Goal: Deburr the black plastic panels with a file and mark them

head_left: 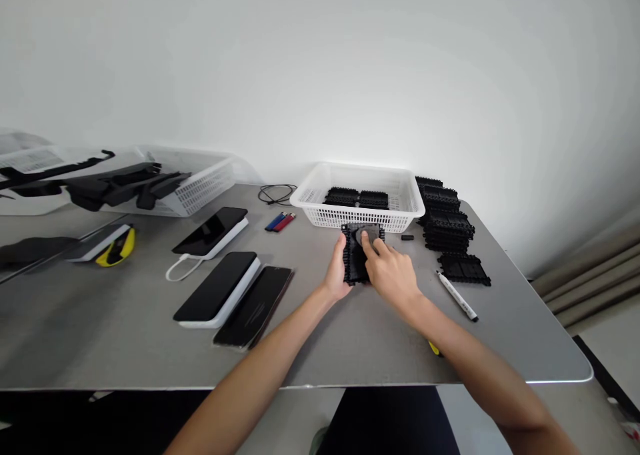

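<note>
A black plastic plate (356, 260) with toothed side edges is held tilted above the table, just in front of the white basket. My left hand (338, 273) grips its left edge, with the thumb along the side and the other fingers hidden behind. Over the plate's right side lies my right hand (393, 268), index finger pressed on the upper face and the other fingers curled; its thumb is hidden. Around that fingertip the surface looks grey, and I cannot tell whether this is glare or a thin piece.
The white basket (360, 218) contains similar black plates (374, 199). Plate stacks (447, 228), a marker (457, 296) and its cap (407, 237) lie right. Leftward are lighters (280, 222), phones (255, 305), power banks (217, 288), a yellow-ended tool (116, 247) and another basket (205, 185).
</note>
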Action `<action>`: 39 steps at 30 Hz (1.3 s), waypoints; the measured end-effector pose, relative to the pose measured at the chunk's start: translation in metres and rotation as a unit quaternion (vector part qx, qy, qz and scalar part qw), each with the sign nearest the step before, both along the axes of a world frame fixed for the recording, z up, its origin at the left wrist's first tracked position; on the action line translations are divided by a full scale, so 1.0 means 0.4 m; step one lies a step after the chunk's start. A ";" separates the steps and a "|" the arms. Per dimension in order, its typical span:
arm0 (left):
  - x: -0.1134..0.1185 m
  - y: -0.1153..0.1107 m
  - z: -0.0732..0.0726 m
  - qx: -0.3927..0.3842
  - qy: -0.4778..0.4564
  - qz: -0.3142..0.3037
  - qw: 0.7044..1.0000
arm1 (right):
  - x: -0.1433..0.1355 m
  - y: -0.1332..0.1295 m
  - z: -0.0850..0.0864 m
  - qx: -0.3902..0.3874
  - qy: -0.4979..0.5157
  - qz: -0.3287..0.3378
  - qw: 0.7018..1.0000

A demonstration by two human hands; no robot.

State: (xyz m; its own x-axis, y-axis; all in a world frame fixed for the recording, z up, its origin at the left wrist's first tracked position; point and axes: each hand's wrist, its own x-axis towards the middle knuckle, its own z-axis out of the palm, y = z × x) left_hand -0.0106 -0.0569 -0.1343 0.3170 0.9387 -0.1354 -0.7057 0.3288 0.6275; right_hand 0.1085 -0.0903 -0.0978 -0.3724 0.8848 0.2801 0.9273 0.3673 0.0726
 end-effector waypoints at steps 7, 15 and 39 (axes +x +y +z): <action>-0.009 0.006 -0.003 -0.011 0.005 -0.005 1.000 | -0.001 -0.007 0.000 -0.024 -0.034 0.018 0.999; 0.000 0.011 -0.021 -0.004 0.044 0.021 0.999 | -0.006 -0.019 -0.007 -0.028 -0.049 0.021 0.998; 0.017 -0.004 -0.008 0.006 0.007 0.001 1.000 | 0.024 0.016 -0.019 0.048 0.339 0.079 0.936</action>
